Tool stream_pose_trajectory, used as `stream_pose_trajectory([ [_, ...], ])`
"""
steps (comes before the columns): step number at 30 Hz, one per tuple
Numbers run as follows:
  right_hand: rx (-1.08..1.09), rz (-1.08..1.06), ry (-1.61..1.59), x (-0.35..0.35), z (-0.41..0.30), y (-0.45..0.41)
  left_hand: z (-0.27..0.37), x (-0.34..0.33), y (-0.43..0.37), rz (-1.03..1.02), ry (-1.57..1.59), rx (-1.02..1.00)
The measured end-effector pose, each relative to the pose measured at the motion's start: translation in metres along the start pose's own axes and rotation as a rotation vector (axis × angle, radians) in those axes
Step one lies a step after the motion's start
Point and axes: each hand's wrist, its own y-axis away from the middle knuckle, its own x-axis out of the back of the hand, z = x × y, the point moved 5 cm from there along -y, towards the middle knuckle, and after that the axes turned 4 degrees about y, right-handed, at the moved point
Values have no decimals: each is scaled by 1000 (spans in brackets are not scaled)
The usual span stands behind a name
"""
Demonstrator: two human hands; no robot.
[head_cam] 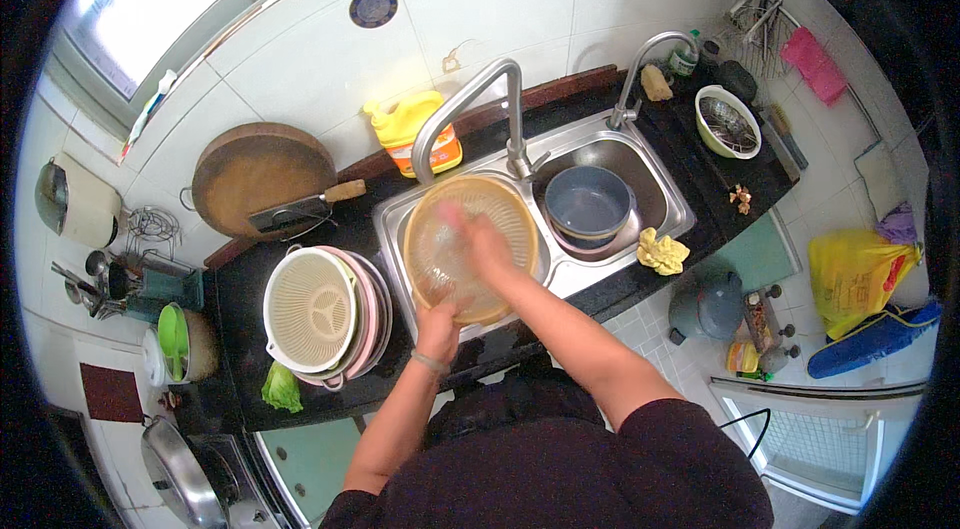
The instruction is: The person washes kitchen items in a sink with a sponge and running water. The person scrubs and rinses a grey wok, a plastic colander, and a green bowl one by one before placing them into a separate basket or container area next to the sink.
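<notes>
A yellowish plastic colander (pixel 525 229) is tilted over the left basin of the steel sink (pixel 559 285), below the large faucet (pixel 517 124). My left hand (pixel 437 334) grips its near rim. Inside the colander, my right hand (pixel 487 248) is blurred by motion, its fingers around a small pink thing (pixel 450 214), perhaps a scrubbing pad. Wet glints show on the colander's bottom. In the right basin a dark grey pot (pixel 589 199) sits on another vessel.
Stacked colanders and basins (pixel 311 311) stand left of the sink, near a lettuce leaf (pixel 282 386). Behind are a wok (pixel 255 169), a cleaver (pixel 292 214) and a yellow jug (pixel 420 128). A yellow cloth (pixel 663 251) lies on the sink's front edge. A bowl of steel scrubbers (pixel 727 122) stands right.
</notes>
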Motion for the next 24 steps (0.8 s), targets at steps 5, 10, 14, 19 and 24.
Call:
stream_pose_trajectory([
  [5,79,-71,115,-42,9,16,-3,9,-17,6,-14,-6],
  [10,-33,-278,462,-7,-1,9,-3,32,-17,214,-195,-73],
  [14,-150,116,289,38,50,27,-26,58,-36,107,-44,190],
  [19,-176,259,-69,55,139,63,-40,11,-22,-103,-98,333],
  [24,-568,500,-155,103,216,76,-19,40,-5,-34,-499,100],
])
